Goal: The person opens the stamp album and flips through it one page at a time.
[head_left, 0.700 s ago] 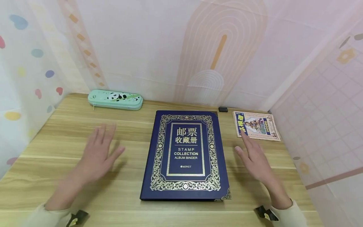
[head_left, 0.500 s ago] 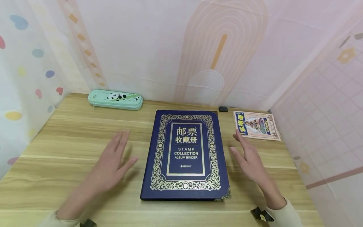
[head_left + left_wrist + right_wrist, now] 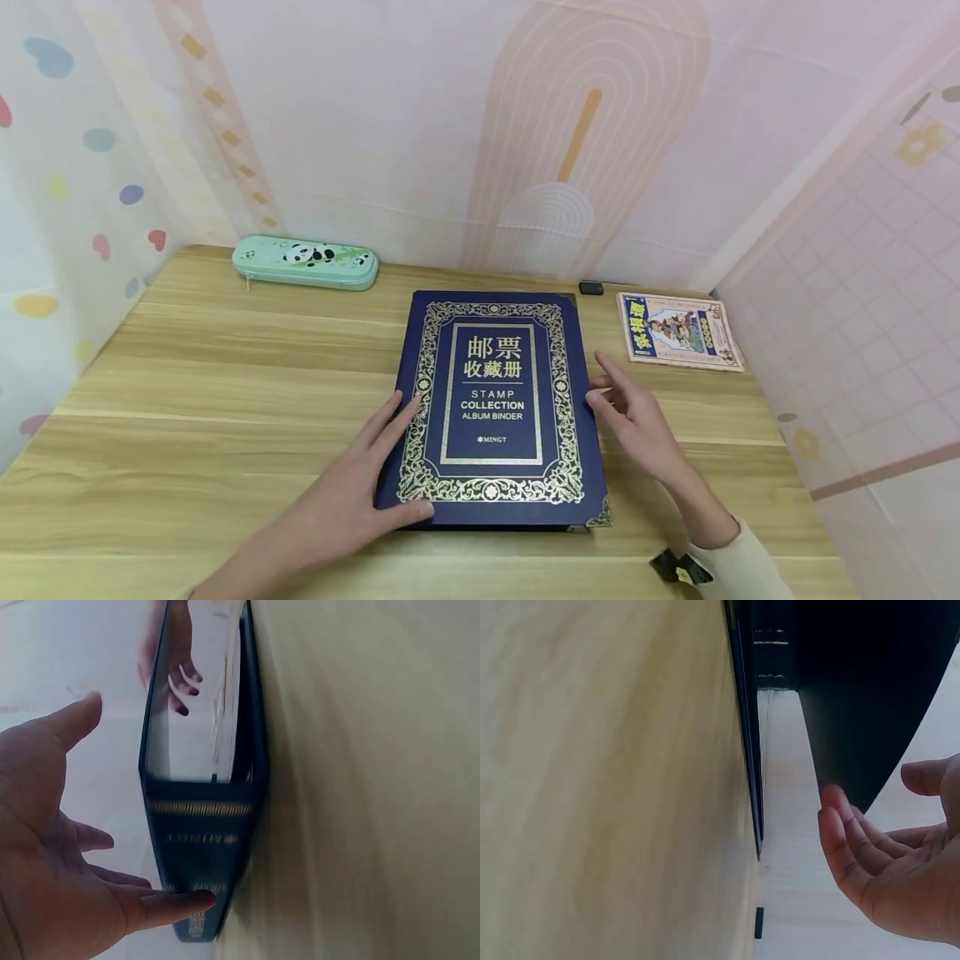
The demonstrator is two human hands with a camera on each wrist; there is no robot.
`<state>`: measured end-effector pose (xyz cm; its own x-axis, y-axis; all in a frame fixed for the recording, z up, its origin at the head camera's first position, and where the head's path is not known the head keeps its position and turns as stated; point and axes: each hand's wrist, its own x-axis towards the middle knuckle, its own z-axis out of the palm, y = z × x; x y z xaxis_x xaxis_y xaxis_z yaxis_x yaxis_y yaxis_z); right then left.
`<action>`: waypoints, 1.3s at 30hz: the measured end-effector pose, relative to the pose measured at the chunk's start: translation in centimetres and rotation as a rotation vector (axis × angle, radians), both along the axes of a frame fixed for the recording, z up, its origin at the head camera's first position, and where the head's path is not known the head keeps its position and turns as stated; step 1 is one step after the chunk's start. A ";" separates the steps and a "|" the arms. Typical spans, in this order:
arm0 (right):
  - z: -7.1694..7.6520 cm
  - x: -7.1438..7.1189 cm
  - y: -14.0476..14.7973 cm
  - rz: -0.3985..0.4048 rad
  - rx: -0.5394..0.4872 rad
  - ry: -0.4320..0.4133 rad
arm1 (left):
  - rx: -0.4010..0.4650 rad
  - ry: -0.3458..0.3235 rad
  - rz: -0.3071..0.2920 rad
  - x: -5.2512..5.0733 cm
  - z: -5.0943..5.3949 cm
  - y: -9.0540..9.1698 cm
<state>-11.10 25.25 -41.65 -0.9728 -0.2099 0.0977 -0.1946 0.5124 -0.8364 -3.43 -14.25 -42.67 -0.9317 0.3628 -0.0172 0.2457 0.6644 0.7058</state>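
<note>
A navy stamp album binder [image 3: 491,492] with gold ornament lies on the wooden table, its thick spine to the left. My left hand [image 3: 352,492] is at that spine, fingers extended over the left edge and thumb by the near corner. In the left wrist view the same hand [image 3: 67,847] has a finger in front of the spine [image 3: 202,836]. My right hand [image 3: 637,417] is at the right edge, fingers slightly bent. In the right wrist view its fingertips [image 3: 832,817] overlap the dark cover [image 3: 862,735]; contact is unclear. A gap shows between the covers.
A mint panda pencil case [image 3: 306,263] lies at the back left of the table [image 3: 187,400]. Behind the album is a small black block [image 3: 591,288]. A colourful booklet [image 3: 678,331] lies at the back right. Patterned curtains [image 3: 390,125] border the table.
Both hands have moved inward to the album. The left hand has come right onto its spine edge, and the right hand has come left to the opposite edge. The album has stayed put.
</note>
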 end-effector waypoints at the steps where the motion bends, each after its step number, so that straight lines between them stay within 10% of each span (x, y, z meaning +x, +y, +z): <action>1: 0.0 0.0 -0.1 0.000 -0.014 -0.010 | 0.015 -0.001 -0.010 0.1 -0.2 0.2; 19: 0.7 0.2 -1.0 0.081 -0.500 0.021 | -0.057 0.148 -0.112 0.7 -0.3 2.2; 26: 1.6 0.5 -2.4 0.245 -0.696 0.104 | -0.054 0.223 -0.188 0.3 1.2 3.9; 39: 3.6 2.0 -4.6 0.404 -0.759 0.080 | 0.036 0.375 -0.349 -0.5 6.2 6.3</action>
<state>-9.05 20.62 -38.07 -0.8217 -0.3887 0.4167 -0.3142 -0.3011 -0.9004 -3.92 -7.96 -36.44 -0.6947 0.6478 0.3128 0.6891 0.4746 0.5475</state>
